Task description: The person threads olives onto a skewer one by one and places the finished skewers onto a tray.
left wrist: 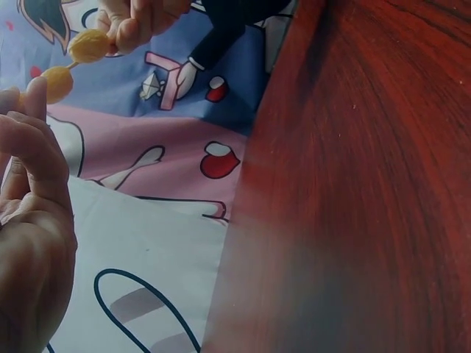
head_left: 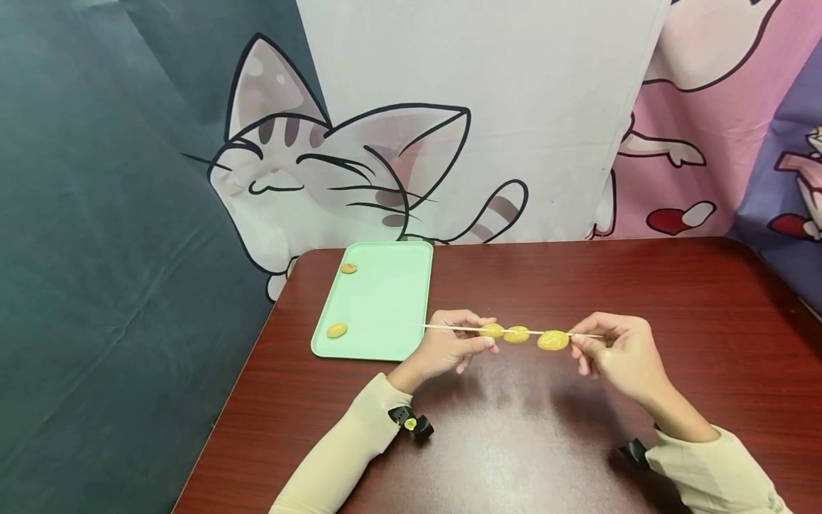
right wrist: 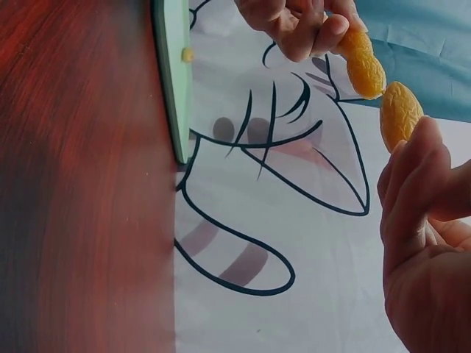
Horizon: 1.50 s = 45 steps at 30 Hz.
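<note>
Held level above the table is a thin wooden skewer (head_left: pixel 534 333) carrying three yellow, wrinkled oval fruits. My left hand (head_left: pixel 439 351) pinches the leftmost fruit (head_left: pixel 491 330) between thumb and fingers, and the bare end of the skewer sticks out to the left past it. Close beside that fruit sits the middle fruit (head_left: pixel 516 334). A small gap separates it from the right-hand fruit (head_left: pixel 553 340), which is the largest in view. Right next to this one, my right hand (head_left: pixel 619 357) grips the skewer between thumb and fingers. Both hands also show in the right wrist view.
A light green tray (head_left: pixel 388 300) lies at the table's left side. On it are a yellow fruit (head_left: pixel 337 330) near the front and a browner piece (head_left: pixel 349 268) towards the back. Behind the red-brown table (head_left: pixel 578 285) hangs a cartoon-printed cloth (head_left: pixel 546 107).
</note>
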Motion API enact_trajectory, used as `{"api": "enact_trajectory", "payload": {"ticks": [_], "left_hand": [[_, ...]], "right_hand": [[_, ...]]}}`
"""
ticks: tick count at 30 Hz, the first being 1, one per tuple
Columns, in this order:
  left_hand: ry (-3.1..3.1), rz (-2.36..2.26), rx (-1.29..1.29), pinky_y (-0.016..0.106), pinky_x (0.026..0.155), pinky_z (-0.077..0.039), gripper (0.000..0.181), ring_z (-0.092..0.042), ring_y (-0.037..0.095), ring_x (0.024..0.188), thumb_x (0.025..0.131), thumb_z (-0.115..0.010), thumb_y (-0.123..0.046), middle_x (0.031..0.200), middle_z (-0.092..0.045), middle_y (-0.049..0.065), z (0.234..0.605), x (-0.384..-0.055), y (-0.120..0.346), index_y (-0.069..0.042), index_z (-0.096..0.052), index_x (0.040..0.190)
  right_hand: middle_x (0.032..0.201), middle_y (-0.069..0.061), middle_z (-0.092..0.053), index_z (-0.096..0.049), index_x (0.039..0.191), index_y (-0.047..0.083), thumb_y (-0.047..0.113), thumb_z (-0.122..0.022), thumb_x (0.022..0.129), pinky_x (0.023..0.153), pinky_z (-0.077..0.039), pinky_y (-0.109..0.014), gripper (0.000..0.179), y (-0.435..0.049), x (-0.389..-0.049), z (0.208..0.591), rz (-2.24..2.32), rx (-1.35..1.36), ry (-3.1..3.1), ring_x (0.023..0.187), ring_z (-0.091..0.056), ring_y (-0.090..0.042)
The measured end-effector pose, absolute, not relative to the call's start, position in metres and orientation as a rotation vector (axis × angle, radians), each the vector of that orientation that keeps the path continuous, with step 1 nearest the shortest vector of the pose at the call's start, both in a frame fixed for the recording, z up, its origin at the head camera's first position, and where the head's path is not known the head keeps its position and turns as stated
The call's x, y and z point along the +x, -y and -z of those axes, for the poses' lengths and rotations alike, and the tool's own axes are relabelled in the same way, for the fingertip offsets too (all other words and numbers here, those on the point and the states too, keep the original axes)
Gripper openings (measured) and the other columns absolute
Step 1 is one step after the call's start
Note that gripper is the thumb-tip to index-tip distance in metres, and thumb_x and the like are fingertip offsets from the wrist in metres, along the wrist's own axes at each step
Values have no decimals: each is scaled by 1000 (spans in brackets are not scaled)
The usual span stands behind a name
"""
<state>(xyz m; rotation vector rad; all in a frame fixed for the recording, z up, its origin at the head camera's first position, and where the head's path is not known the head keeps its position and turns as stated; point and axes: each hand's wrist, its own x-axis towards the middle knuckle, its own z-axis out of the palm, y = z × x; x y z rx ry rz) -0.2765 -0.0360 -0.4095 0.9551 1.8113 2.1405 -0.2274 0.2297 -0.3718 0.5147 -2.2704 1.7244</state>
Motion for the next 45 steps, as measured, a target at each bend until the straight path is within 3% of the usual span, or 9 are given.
{"api": "enact_trajectory", "payload": {"ticks": [8,12,15,18,23,25,30,37,45], "left_hand": [[-1811,-2152,989,24,32,-35,29,-45,8,37,88,-62,16,84,-60,45,413,-273,42,23,-53,114],[-1741,-2199,1008,23,35,-38,36,-56,8,47,90,-67,6,86,-57,48,412,-271,45,24,-50,117],[-1715,-2217,979,23,37,-40,41,-63,7,57,90,-68,2,90,-56,50,410,-270,46,19,-48,121],[-1771,-2196,894,22,36,-40,43,-62,6,56,88,-67,7,94,-57,49,409,-269,44,12,-48,126],[-1917,-2118,750,23,36,-39,49,-59,7,53,85,-68,12,89,-70,28,405,-269,42,5,-48,130],[-1981,-2091,728,22,42,-44,47,-60,7,56,84,-70,10,87,-72,19,405,-270,43,6,-51,127],[-2169,-2033,717,19,57,-51,34,-65,10,64,83,-75,3,87,-72,19,408,-278,49,4,-61,115],[-2529,-1779,789,22,57,-48,23,-60,13,64,83,-80,-9,87,-72,5,402,-288,81,-7,-72,104],[-2893,-1480,571,24,64,-46,30,-59,23,72,80,-84,-20,102,-74,6,390,-302,142,-13,-73,108]], "right_hand": [[60,-9,-62,-67,81,-5,-25,-58,83,33,-43,-25,22,-226,-229,370,-1854,644,2154,41,-56,-11],[63,-9,-65,-67,83,-6,-25,-58,84,33,-42,-26,22,-225,-229,369,-1944,709,2081,44,-57,-12],[63,-11,-64,-68,83,-6,-24,-58,84,34,-42,-26,21,-223,-229,368,-1941,708,2070,44,-57,-13],[62,-13,-64,-67,83,-7,-24,-58,85,35,-43,-26,19,-223,-230,366,-1921,677,2086,44,-57,-13],[62,-9,-64,-66,83,-9,-21,-59,86,35,-44,-25,15,-223,-233,365,-1915,637,2101,44,-58,-12],[62,-9,-64,-65,83,-9,-20,-59,87,35,-45,-25,13,-224,-233,365,-1905,631,2107,44,-58,-13],[62,-8,-65,-65,83,-10,-19,-60,87,35,-45,-25,12,-227,-233,365,-1905,611,2107,44,-59,-12],[64,-7,-67,-65,83,-10,-21,-59,87,35,-45,-24,13,-231,-232,369,-1970,617,2040,44,-60,-15],[63,-6,-67,-65,83,-10,-20,-59,87,35,-45,-24,12,-234,-232,373,-1934,566,2069,44,-60,-13]]}}
